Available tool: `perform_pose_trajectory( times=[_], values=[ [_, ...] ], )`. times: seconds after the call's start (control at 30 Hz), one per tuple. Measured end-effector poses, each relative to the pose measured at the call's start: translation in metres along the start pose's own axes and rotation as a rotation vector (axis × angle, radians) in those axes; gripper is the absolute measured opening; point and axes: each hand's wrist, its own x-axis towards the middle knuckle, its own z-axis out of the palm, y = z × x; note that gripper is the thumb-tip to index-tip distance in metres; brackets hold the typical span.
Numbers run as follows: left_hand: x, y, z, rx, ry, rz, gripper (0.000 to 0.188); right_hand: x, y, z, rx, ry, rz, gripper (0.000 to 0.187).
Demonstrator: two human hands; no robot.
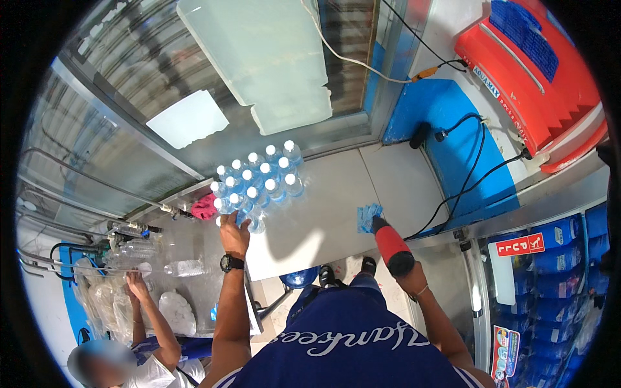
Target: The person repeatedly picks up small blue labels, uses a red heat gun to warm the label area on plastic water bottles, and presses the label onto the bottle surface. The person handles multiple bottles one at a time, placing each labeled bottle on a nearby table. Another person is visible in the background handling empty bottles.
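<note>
Right hand [410, 280]: we are gripping a red heat gun [392, 247], best aimed clear of blue film pieces [364, 218] ahead. Left hand [234, 238]: white-capped bottles [272, 189] standing just beyond; grasp, we cannot tell.

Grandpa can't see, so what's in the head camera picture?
A person's left hand is at a cluster of white-capped bottles on a counter; the right hand holds a red blower near blue slips. Another person works at left.
</note>
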Motion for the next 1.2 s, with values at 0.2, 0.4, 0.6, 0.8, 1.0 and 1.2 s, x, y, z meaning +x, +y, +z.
perform_pose_trajectory(
  times=[0.2,0.4,0.6,0.8,1.0,1.2],
  values=[
    [-0.001,0.012,-0.011,-0.024,0.121,0.054,0.047,0.065,0.036,-0.004,-0.194,0.29,0.115,0.045],
    [-0.077,0.078,0.011,-0.694,-0.247,-0.25,0.033,0.13,0.1,-0.003,-0.41,0.529,0.181,0.057],
    [-0.161,0.125,0.033,-1.618,-0.797,-0.784,0.047,0.159,0.128,-0.008,-0.589,0.692,0.441,0.058],
    [-0.154,0.13,0.032,-1.466,-0.66,-0.83,0.04,0.152,0.045,0.07,0.003,0.504,-0.054,0.03],
    [-0.143,0.136,0.044,-1.315,-0.543,-0.69,0.041,0.099,-0.085,0.144,0.877,-0.152,0.219,0.027],
    [-0.143,0.142,0.053,-1.269,-0.587,-0.571,0.02,0.107,-0.089,0.117,0.646,-0.196,0.175,0.023]
  ],
)
